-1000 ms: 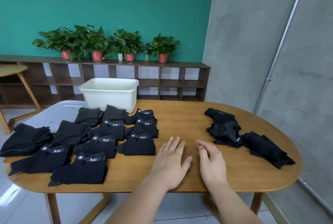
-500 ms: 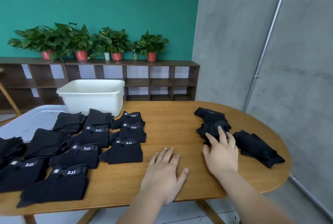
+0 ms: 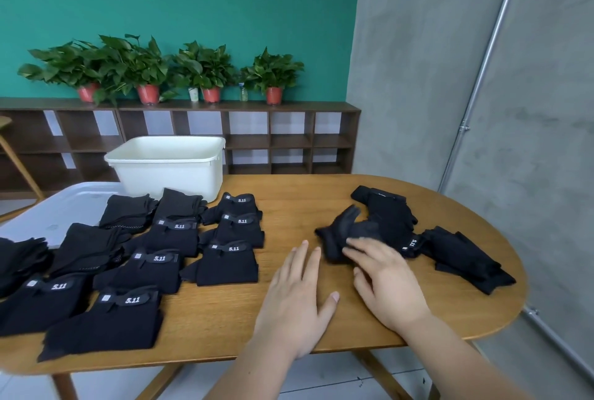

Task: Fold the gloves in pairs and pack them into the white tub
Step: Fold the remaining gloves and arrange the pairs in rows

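Right hand [image 3: 385,284] fingers straight on black glove [image 3: 342,232] ahead; left hand [image 3: 295,298] spread flat on table [image 3: 299,203]. Glove soft, floppy: pinch cuff.

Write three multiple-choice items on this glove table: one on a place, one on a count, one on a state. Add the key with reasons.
1. Where does the white tub stand?
A. On the floor
B. On the table, behind the folded gloves
C. On a windowsill

2. How many red pots stand on the shelf?
A. Two
B. Six
C. Four

3. What is the right hand doing?
A. Touching a loose glove
B. Reaching into the tub
C. Holding a pen

Key:
1 B: the tub sits at the table's far left, beyond the folded rows.
2 C: four red pots line the shelf top.
3 A: it lies on a black glove, while the left hand rests flat on the wood.
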`<state>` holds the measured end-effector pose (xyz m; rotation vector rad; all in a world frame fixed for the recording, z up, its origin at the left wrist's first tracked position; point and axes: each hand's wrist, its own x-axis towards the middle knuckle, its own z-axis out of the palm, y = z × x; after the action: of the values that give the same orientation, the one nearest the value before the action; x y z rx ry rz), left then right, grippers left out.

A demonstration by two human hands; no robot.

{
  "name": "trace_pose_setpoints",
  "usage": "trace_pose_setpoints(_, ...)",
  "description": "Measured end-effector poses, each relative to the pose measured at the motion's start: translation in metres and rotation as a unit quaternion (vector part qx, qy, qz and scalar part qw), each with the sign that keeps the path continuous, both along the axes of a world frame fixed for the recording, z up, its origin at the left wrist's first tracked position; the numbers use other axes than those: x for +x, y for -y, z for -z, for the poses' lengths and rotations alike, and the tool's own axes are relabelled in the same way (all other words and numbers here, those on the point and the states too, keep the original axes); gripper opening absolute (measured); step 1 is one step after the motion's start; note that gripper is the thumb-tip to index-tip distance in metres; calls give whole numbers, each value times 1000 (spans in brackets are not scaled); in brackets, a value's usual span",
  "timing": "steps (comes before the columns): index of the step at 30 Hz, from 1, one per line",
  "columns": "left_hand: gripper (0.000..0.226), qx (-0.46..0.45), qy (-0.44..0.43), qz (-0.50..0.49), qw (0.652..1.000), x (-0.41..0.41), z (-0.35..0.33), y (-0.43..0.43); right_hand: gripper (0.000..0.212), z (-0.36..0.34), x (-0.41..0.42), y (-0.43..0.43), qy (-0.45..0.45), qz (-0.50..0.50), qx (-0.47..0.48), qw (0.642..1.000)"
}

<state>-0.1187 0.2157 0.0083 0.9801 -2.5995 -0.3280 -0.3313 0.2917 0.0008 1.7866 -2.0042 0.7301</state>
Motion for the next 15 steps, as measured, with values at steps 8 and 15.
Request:
trace_pose_setpoints(8,68,-41,33,40,998,0,2,2,52,3,7,-4,93,-17,105,990)
trace_pose_setpoints(15,63,-98,41,19,994,2,-2,-4,34,7,6,0,88,10,93,992)
